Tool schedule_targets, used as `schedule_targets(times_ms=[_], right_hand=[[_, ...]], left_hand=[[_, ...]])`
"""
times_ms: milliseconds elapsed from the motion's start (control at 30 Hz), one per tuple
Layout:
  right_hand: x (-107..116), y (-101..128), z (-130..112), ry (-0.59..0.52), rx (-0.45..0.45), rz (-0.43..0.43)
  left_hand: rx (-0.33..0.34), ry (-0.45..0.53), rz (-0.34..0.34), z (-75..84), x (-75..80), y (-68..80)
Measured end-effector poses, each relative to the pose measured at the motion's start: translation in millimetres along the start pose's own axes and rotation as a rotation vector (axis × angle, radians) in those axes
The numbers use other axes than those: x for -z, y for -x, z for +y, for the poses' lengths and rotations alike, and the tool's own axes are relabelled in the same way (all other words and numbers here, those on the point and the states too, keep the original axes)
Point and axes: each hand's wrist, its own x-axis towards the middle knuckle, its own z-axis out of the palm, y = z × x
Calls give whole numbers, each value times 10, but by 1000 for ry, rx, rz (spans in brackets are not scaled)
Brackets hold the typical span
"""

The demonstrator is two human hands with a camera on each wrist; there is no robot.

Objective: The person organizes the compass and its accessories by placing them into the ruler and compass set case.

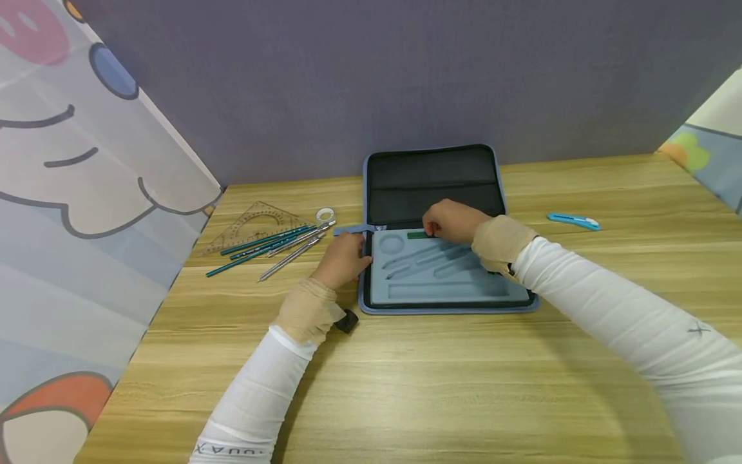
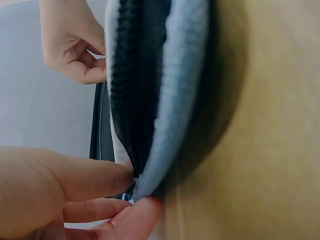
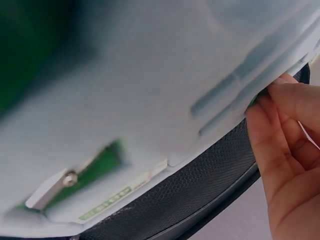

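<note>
my left hand (image 1: 343,260) pinches the left rim of the open zip case (image 1: 443,287), thumb and fingers clamped on the blue fabric edge just by the zipper corner; the left wrist view shows that rim squeezed between fingertips (image 2: 142,207). my right hand (image 1: 451,220) sits at the far edge of the grey foam insert (image 1: 446,293), fingers curled and pinching a small green piece (image 1: 418,235), which looks like a slim lead box, right at its slot. whether it is fully seated i cannot tell.

the case lies near the middle of the desk (image 1: 406,386), toward the back edge, lid leaning against the wall. i judge the green piece light, rigid and a bit slick, best held by its long sides with fingertips. the foam looks soft and springy, so it should yield under pressure. the case shell seems semi-stiff fabric, and the rim i hold is a sound place to steady it.

toward the desk's left edge lie teal pencils (image 1: 261,245), a silver compass (image 1: 292,251), a clear set square (image 1: 252,222) and a tape roll (image 1: 325,214). a blue utility knife (image 1: 574,221) lies well apart on the right.
</note>
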Motion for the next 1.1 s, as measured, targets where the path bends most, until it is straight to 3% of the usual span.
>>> schedule_targets(times_ms=[467, 1100], right_hand=[[-2, -7, -40, 67, -14, 23], [58, 65, -29, 11, -7, 3]], left_hand=[[2, 15, -1, 6, 3, 10], [-15, -16, -8, 14, 23, -1]])
